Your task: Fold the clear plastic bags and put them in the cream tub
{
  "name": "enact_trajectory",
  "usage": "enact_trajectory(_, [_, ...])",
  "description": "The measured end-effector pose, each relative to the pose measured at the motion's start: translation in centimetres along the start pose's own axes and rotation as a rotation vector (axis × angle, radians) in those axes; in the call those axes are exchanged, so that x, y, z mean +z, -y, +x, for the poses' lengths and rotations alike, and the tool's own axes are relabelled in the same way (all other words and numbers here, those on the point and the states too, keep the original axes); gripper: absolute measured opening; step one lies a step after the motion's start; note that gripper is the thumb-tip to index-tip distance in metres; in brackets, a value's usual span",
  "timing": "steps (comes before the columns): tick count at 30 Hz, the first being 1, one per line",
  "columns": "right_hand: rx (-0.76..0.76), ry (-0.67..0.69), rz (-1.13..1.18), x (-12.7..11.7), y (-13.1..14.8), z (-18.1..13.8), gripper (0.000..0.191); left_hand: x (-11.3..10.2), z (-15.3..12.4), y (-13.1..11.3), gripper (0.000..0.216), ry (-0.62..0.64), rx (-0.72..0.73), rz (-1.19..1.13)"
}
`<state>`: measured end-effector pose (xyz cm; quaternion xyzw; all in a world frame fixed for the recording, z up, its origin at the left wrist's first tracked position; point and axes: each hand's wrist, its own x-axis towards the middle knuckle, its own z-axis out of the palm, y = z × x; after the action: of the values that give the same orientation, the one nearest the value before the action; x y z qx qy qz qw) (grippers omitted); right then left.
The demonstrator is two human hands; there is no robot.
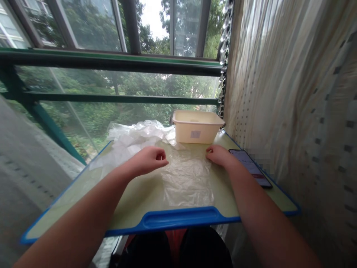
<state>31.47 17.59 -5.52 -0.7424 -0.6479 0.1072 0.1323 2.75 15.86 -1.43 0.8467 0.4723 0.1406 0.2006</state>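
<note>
Has clear plastic film [188, 182] lying flat on the counter [139, 199], curls left hand [150, 159] and right hand [218, 154] at either side of the film's far end, with any pinch impossible to tell, and faces crumpled plastic [139, 134] and a cream tub [198, 127] beyond.

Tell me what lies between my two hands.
Wrinkled clear plastic film, spread on the tabletop, lies between your left hand and right hand in the head view.
</note>
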Motion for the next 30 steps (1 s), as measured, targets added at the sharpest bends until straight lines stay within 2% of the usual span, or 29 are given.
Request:
enact_trajectory(3, [0.009, -0.003, -0.012, -0.1, 0.1, 0.0, 0.04, -0.2, -0.4, -0.7, 0.033, 0.161, 0.076, -0.11])
enact_trajectory(5, [0.023, -0.002, -0.029, -0.2, 0.0, -0.1, 0.044, -0.3, -0.5, -0.9, 0.039, 0.233, 0.063, -0.181])
enact_trajectory(8, [0.05, 0.01, -0.058, -0.4, -0.2, -0.3, 0.043, -0.4, -0.4, -0.7, 0.046, 0.149, -0.004, -0.234])
enact_trajectory(10, [0.065, 0.024, -0.072, -0.5, -0.3, -0.4, 0.042, -0.4, -0.2, -0.3, 0.049, 0.079, -0.029, -0.17])
enact_trajectory(14, [0.067, 0.035, -0.09, -0.6, -0.3, -0.6, 0.043, -0.3, 0.1, 0.5, 0.054, 0.158, -0.054, 0.023])
enact_trajectory(18, [0.046, 0.044, -0.083, -0.8, 0.0, -0.6, 0.041, -0.3, 0.3, 0.9, 0.033, 0.153, -0.087, 0.095])
enact_trajectory(20, [0.035, 0.052, -0.067, -0.8, 0.1, -0.7, 0.038, -0.4, 0.3, 0.8, 0.028, 0.151, -0.103, 0.035])
enact_trajectory(24, [0.014, 0.082, -0.003, -0.8, 0.3, -0.7, 0.032, -0.4, 0.0, 0.0, 0.028, 0.146, -0.096, -0.228])
enact_trajectory(27, [0.015, 0.123, 0.068, -0.7, 0.4, -0.8, 0.033, 0.2, -0.1, -1.0, 0.027, 0.141, -0.073, -0.397])
enact_trajectory(30, [0.023, 0.137, 0.117, -0.5, 0.3, -0.8, 0.034, 0.8, 0.0, -1.6, 0.028, 0.16, -0.044, -0.461])
